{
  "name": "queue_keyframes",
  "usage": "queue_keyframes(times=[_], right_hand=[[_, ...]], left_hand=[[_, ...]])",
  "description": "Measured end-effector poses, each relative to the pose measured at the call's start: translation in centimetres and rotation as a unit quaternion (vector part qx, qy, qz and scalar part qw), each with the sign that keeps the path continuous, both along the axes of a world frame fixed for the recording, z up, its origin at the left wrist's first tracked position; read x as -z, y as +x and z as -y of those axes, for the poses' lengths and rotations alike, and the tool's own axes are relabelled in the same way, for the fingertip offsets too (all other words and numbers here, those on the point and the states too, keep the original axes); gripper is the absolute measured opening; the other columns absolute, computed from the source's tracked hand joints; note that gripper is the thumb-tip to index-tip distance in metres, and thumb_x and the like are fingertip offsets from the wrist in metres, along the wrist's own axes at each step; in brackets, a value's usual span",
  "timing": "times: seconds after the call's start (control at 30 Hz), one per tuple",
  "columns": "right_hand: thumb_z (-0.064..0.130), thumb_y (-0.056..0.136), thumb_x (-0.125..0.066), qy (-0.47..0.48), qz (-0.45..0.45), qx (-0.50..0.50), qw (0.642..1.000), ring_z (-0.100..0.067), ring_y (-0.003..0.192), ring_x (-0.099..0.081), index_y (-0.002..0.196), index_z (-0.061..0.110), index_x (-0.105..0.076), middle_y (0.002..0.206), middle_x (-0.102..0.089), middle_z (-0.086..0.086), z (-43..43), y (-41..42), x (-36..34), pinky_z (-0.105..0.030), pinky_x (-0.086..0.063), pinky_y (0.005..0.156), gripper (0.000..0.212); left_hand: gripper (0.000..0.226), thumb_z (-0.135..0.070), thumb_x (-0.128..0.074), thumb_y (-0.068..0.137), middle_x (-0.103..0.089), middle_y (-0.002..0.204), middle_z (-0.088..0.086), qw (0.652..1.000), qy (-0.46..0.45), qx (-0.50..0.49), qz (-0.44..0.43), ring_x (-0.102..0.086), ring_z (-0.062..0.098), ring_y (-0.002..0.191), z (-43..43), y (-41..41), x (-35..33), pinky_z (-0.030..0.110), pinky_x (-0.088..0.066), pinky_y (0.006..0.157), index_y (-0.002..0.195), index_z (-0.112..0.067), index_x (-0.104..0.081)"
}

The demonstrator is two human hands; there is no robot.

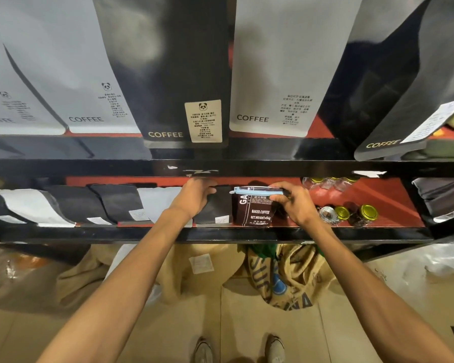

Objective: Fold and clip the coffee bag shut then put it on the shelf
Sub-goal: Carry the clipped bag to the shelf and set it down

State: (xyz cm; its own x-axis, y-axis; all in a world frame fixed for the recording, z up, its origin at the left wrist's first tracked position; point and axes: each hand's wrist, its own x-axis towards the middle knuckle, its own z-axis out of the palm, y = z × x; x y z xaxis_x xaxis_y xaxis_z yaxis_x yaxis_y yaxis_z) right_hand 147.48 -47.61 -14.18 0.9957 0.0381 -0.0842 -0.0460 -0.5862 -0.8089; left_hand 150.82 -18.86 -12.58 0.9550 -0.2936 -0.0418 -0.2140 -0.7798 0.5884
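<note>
A dark brown coffee bag (254, 212) printed "BAKED.COFFEE" stands upright on the red lower shelf (378, 200), its folded top held by a light blue clip (257, 191). My right hand (295, 203) grips the bag's upper right corner at the clip's end. To the left of the brown bag, my left hand (194, 196) rests on the top of a black bag (215, 208), fingers curled over its top edge. The two bags stand side by side, almost touching.
Black and white pouches (110, 205) fill the lower shelf to the left. Gold-lidded jars (362, 214) and a wire coil sit to the right. Tall "COFFEE" bags (270, 74) line the upper shelf. Burlap sacks (286, 276) lie on the floor below, near my shoes.
</note>
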Motion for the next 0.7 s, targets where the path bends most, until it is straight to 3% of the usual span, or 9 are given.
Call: queue_keyframes(times=[0.1, 0.23, 0.33, 0.4, 0.47, 0.53, 0.6, 0.7], right_hand=[[0.012, 0.090, -0.069, -0.017, 0.031, 0.003, 0.999, -0.016, 0.105, -0.064, 0.116, 0.017, -0.067, 0.112, -0.071, -0.001, 0.1, 0.1, 0.4, -0.036, -0.057, 0.089, 0.026], [0.010, 0.090, -0.068, -0.012, 0.021, 0.004, 1.000, -0.018, 0.108, -0.062, 0.117, 0.016, -0.066, 0.116, -0.069, -0.005, -0.1, 0.1, 0.6, -0.033, -0.055, 0.088, 0.028], [0.010, 0.089, -0.069, 0.007, 0.003, -0.013, 1.000, -0.018, 0.108, -0.061, 0.119, 0.018, -0.063, 0.116, -0.063, -0.003, -0.2, 0.3, 0.4, -0.027, -0.053, 0.087, 0.032], [0.010, 0.089, -0.070, 0.018, -0.013, -0.019, 1.000, -0.017, 0.110, -0.058, 0.123, 0.024, -0.059, 0.119, -0.058, 0.000, 0.0, 0.2, 0.5, -0.029, -0.053, 0.088, 0.038], [0.017, 0.088, -0.072, 0.076, -0.039, 0.003, 0.996, -0.018, 0.110, -0.060, 0.129, 0.025, -0.052, 0.121, -0.059, 0.001, 0.0, -0.2, 0.7, -0.033, -0.057, 0.084, 0.046], [0.042, 0.083, -0.072, 0.184, -0.088, 0.060, 0.977, -0.015, 0.104, -0.064, 0.136, 0.028, -0.040, 0.118, -0.059, 0.007, -0.4, -0.9, 0.9, -0.029, -0.057, 0.076, 0.063], [0.066, 0.079, -0.059, 0.259, -0.139, 0.108, 0.950, -0.009, 0.102, -0.060, 0.144, 0.034, -0.031, 0.123, -0.054, 0.008, -0.9, -1.6, 1.5, -0.023, -0.050, 0.074, 0.078], [0.073, 0.084, -0.046, 0.361, -0.158, 0.114, 0.912, -0.009, 0.113, -0.065, 0.138, 0.033, -0.046, 0.127, -0.066, 0.007, -1.6, -2.5, 3.6, -0.020, -0.053, 0.080, 0.066]], left_hand=[[0.026, -0.001, -0.056, 0.096, -0.069, 0.121, 0.018, 1.000, -0.004, -0.001, -0.023, -0.063, 0.038, 0.116, 0.3, -0.1, -0.6, 0.043, -0.048, 0.105, 0.120, -0.002, -0.066], [0.020, -0.015, -0.058, 0.097, -0.069, 0.120, 0.011, 0.998, 0.052, 0.017, -0.020, -0.063, 0.032, 0.115, 0.6, -0.2, -0.8, 0.035, -0.049, 0.101, 0.115, -0.011, -0.065], [0.033, -0.024, -0.064, 0.092, -0.062, 0.132, 0.005, 0.995, 0.085, 0.054, 0.002, -0.054, 0.027, 0.125, 1.4, -0.5, -1.1, 0.041, -0.043, 0.108, 0.124, -0.021, -0.057], [0.044, -0.027, -0.070, 0.088, -0.064, 0.132, 0.006, 0.992, 0.070, 0.097, 0.032, -0.057, 0.025, 0.124, 2.5, -0.6, -1.6, 0.040, -0.047, 0.104, 0.129, -0.019, -0.056], [0.045, -0.027, -0.075, 0.084, -0.071, 0.123, 0.009, 0.989, 0.029, 0.134, 0.052, -0.065, 0.024, 0.113, 3.8, -0.5, -1.8, 0.035, -0.055, 0.093, 0.125, -0.013, -0.062], [0.041, -0.029, -0.075, 0.083, -0.074, 0.114, 0.008, 0.990, 0.011, 0.135, 0.043, -0.070, 0.022, 0.103, 4.9, -0.3, -2.0, 0.032, -0.059, 0.082, 0.119, -0.013, -0.066], [0.039, -0.032, -0.073, 0.085, -0.075, 0.112, 0.007, 0.993, 0.023, 0.113, 0.036, -0.071, 0.021, 0.099, 5.7, -0.3, -1.6, 0.032, -0.059, 0.079, 0.118, -0.014, -0.067], [0.033, -0.029, -0.069, 0.089, -0.075, 0.112, 0.009, 0.992, 0.053, 0.086, 0.070, -0.071, 0.024, 0.101, 6.4, -0.4, -1.0, 0.033, -0.057, 0.083, 0.116, -0.010, -0.069]])
